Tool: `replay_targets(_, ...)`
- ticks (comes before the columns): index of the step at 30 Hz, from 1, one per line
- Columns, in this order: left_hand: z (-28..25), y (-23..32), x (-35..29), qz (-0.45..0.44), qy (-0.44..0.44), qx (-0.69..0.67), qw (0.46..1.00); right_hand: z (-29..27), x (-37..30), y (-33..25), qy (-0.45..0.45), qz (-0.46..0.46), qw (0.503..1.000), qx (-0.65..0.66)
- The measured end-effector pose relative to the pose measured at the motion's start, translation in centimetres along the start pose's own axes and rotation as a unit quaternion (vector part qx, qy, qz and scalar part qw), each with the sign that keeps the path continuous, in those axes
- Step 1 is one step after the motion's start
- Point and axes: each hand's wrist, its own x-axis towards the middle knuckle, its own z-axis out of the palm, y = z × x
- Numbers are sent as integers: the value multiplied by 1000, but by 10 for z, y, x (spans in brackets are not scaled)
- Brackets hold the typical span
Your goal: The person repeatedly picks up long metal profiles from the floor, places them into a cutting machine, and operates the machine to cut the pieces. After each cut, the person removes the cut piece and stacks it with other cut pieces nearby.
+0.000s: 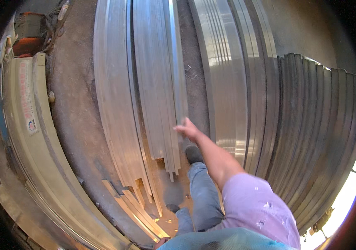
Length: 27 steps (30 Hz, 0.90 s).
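My right hand (189, 130) reaches out over the right edge of a stack of long silvery metal profiles (155, 83). Its thumb and fingers look apart, a little blurred, and I see nothing held in them. Whether it touches the metal I cannot tell. At the bottom edge only a sliver of my left hand (161, 242) shows, close to some loose narrow metal strips (138, 212); its fingers are hidden. Left of the first stack, another bundle of long profiles (113, 83) lies alongside, with uneven near ends.
To the right lie more shiny flat profiles (228, 91) and a broad row of darker ribbed lengths (311, 125). A long beige machine body (23, 108) with a label runs along the left. My shoe (193, 154) stands on the dusty floor (71, 104) beside the profiles.
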Motion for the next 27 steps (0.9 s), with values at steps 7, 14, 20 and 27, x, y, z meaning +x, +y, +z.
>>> replay_targets(7, -6, -10, -29, -19, 10, 10, 1000, -37, 40, 5, 277, 13, 942, -188)
replay_targets(14, 2, -7, -41, -46, 12, -2, 999, 9, 85, -17, 326, 135, 898, -264)
replay_targets(20, 13, -8, -45, -63, 11, -16, 998, 19, 94, -8, 329, 168, 873, -318)
replay_targets(27, 20, -5, -40, -61, 2, -21, 998, 26, 96, -7, 334, 218, 857, -328)
